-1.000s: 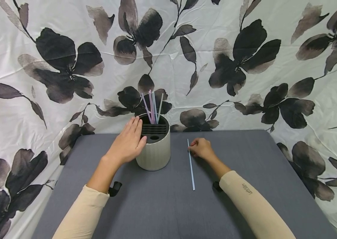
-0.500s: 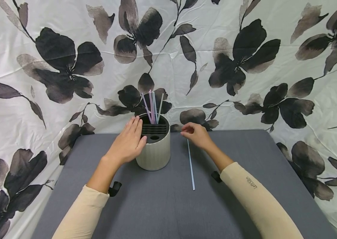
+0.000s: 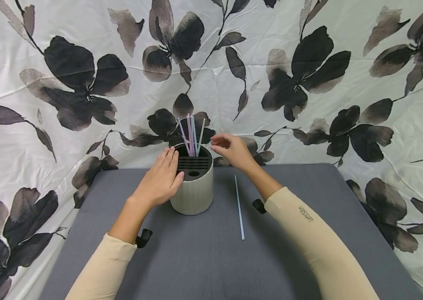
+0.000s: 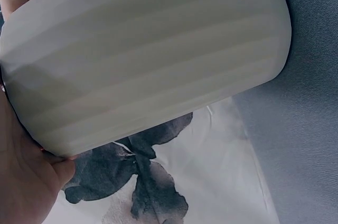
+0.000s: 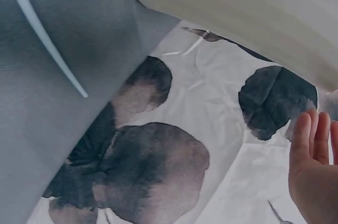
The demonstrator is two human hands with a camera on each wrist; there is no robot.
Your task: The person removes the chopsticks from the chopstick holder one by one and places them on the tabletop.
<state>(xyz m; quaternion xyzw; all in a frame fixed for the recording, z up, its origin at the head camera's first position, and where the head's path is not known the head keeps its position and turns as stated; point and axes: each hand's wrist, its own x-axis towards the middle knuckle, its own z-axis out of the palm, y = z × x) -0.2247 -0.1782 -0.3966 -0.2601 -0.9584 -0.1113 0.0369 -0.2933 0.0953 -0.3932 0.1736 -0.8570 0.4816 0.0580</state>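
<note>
A ribbed, cream-coloured round holder (image 3: 192, 191) stands on the grey table (image 3: 204, 258), with several thin pastel straws (image 3: 192, 135) upright in its black slotted insert. My left hand (image 3: 164, 173) lies against the holder's left side, its fingers straight along the rim and its thumb at the front. The left wrist view is filled by the holder's wall (image 4: 148, 55) against my palm (image 4: 21, 176). My right hand (image 3: 224, 145) hovers just right of the standing straws, relaxed and holding nothing. One pale blue straw (image 3: 239, 208) lies on the table to the right of the holder, and it also shows in the right wrist view (image 5: 42, 39).
A white cloth printed with dark flowers (image 3: 309, 75) hangs behind the table and drapes around both of its sides. Small black wrist mounts (image 3: 144, 237) sit under each sleeve. The table's grey surface stretches toward me in front of the holder.
My right hand let go of the blue straw on the table. It then rose up and to the left, toward the straws in the holder. The left hand and the holder stayed still.
</note>
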